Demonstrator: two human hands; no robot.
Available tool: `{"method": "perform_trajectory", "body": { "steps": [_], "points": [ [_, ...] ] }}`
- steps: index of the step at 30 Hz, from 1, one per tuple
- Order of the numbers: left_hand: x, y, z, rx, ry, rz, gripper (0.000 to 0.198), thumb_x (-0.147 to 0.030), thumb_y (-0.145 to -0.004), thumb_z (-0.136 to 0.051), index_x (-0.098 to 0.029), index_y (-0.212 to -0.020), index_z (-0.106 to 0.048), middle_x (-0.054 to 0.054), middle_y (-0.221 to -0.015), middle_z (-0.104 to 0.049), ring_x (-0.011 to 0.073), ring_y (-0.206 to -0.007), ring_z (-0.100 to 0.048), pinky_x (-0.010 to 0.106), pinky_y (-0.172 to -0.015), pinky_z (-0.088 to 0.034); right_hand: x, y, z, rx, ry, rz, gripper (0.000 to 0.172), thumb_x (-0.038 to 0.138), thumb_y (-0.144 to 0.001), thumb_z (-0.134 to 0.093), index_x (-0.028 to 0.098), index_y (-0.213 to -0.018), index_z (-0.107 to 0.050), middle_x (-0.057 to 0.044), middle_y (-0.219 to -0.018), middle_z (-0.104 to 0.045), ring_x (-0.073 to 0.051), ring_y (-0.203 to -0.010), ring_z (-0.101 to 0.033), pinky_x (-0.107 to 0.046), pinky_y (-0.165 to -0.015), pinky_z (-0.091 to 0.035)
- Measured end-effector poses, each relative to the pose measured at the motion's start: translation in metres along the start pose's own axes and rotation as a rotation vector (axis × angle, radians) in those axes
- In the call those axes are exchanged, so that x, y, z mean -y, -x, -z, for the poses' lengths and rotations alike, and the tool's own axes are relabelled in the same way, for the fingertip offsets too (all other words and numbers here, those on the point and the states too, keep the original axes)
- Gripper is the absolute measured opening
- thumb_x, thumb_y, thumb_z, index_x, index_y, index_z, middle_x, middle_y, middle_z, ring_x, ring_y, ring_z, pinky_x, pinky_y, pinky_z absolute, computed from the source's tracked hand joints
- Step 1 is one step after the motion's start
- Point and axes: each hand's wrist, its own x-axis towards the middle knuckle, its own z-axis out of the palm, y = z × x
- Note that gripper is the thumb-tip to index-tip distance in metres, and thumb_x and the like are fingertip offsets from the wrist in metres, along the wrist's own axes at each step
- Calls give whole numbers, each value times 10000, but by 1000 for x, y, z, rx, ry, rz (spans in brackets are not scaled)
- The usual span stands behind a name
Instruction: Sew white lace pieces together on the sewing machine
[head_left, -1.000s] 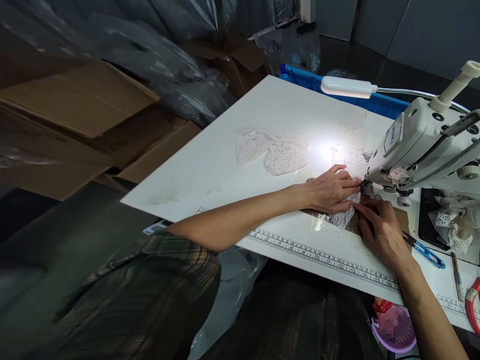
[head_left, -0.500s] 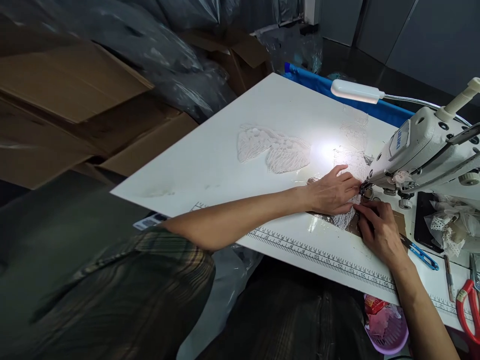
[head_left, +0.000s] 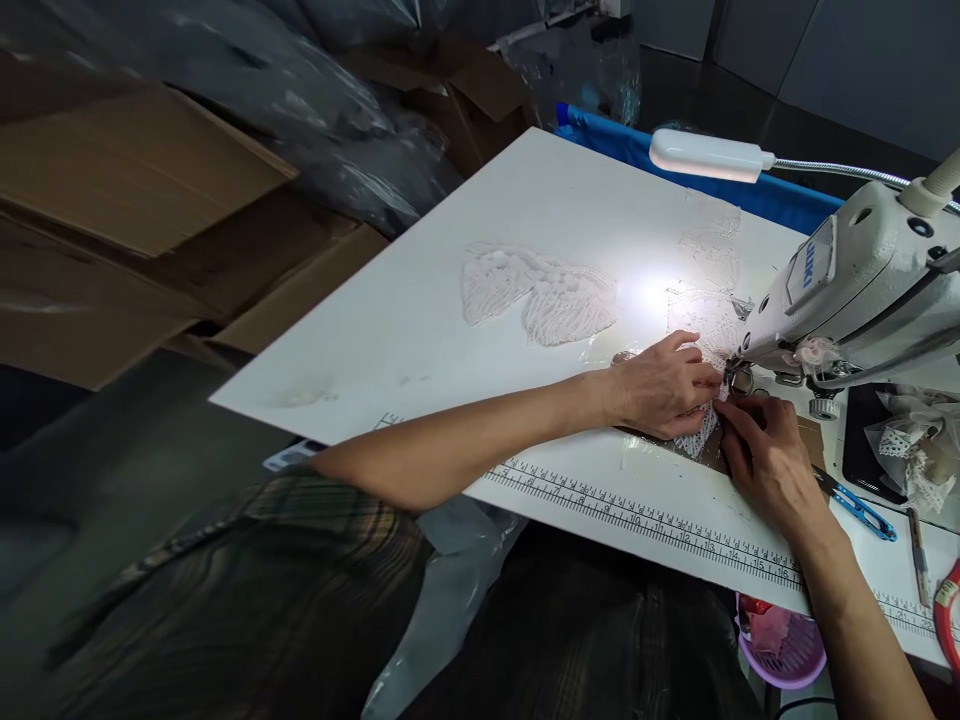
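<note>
A strip of white lace (head_left: 701,312) lies under the needle area of the white sewing machine (head_left: 806,290). My left hand (head_left: 664,388) rests on the lace left of the presser foot (head_left: 730,374), its fingers spread and lying on it. At the near right edge of the lace, the thumb and fingertips of my right hand (head_left: 772,455) are closed together on it, just in front of the foot. My fingers partly hide the lace there. Another lace piece (head_left: 536,290), with two fringed lobes, lies apart on the white table (head_left: 420,310).
A lit lamp (head_left: 705,155) hangs over the table. To the right are blue thread snips (head_left: 862,515), a dark phone-like slab (head_left: 862,445), lace scraps (head_left: 915,445) and red-handled scissors (head_left: 946,605). Below is a purple basket (head_left: 787,655); cardboard boxes (head_left: 142,180) stand at left.
The head view has shifted slightly, so the machine and tools appear farther right. Both hands stay at the lace by the presser foot, with little visible movement.
</note>
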Motion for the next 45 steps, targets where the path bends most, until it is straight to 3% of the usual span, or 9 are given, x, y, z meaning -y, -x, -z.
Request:
{"method": "perform_trajectory", "body": {
  "steps": [6, 17, 21, 26, 33, 35, 38, 40, 45],
  "points": [
    [-3, -1, -7, -76, -118, 29, 343, -336, -962, -461, -142, -1115, -699, 108, -1210, -690, 244, -950, -629, 463, -1043, -385, 3, -5, 1, 15, 51, -40, 356, 253, -974, -433, 222, -1270, -627, -137, -1071, -547, -254, -924, -546, -437, -793, -547],
    [-5, -7, -15, -97, -194, 129, 360, -336, -999, -436, -105, -1191, -633, 140, -1216, -665, 249, -957, -594, 387, -822, -413, 2, -8, 3, 60, 69, -49, 373, 273, -969, -424, 226, -1285, -617, -148, -1083, -581, -224, -819, -552, -373, -681, -529],
    [-3, -8, -19, -158, -165, 143, 351, -341, -1017, -414, -115, -1170, -634, 121, -1185, -673, 247, -992, -596, 389, -845, -385, -1, -7, -1, 42, 70, -61, 370, 282, -963, -432, 208, -1257, -643, -147, -1043, -604, -225, -784, -548, -409, -695, -534],
    [7, -8, -20, -201, -82, 160, 368, -392, -1021, -406, -143, -1211, -598, 146, -1312, -614, 264, -1085, -584, 426, -923, -379, -3, -4, -1, -24, -53, -73, 374, 298, -976, -430, 202, -1269, -643, -150, -1097, -630, -272, -961, -589, -470, -850, -538],
    [33, 2, -13, -257, 0, 291, 399, -353, -1033, -378, -113, -1327, -501, 221, -1463, -493, 301, -1256, -533, 538, -1057, -347, -11, 2, 3, -120, -208, -244, 357, 329, -936, -481, 202, -1219, -657, -122, -1061, -677, -266, -964, -627, -469, -876, -541],
    [31, 2, -10, -299, -11, 231, 343, -286, -1034, -373, -98, -1255, -557, 218, -1395, -559, 274, -1173, -586, 503, -1005, -405, -13, 3, 3, -122, -214, -276, 357, 336, -923, -489, 198, -1201, -665, -119, -1046, -683, -265, -958, -630, -467, -873, -540],
    [21, 0, -7, -289, 34, 56, 304, -198, -1027, -369, -121, -1043, -663, 135, -1095, -718, 197, -909, -650, 381, -822, -483, -13, 3, 2, -110, -210, -314, 376, 344, -911, -492, 187, -1201, -672, -119, -1023, -678, -258, -931, -630, -455, -859, -541],
    [15, -1, -4, -265, 87, -52, 274, -176, -1002, -424, -139, -929, -686, 92, -952, -732, 174, -810, -639, 344, -754, -486, -12, 3, 2, -104, -206, -328, 394, 343, -908, -488, 174, -1213, -672, -121, -1012, -669, -248, -893, -628, -441, -840, -544],
    [12, 2, 0, -194, 252, -174, 106, -232, -927, -622, -165, -933, -703, 74, -946, -723, 170, -858, -652, 315, -800, -514, -11, 3, 1, -107, -206, -343, 387, 343, -903, -490, 200, -1210, -676, -115, -1049, -664, -243, -898, -624, -423, -831, -542]
  ]
}}
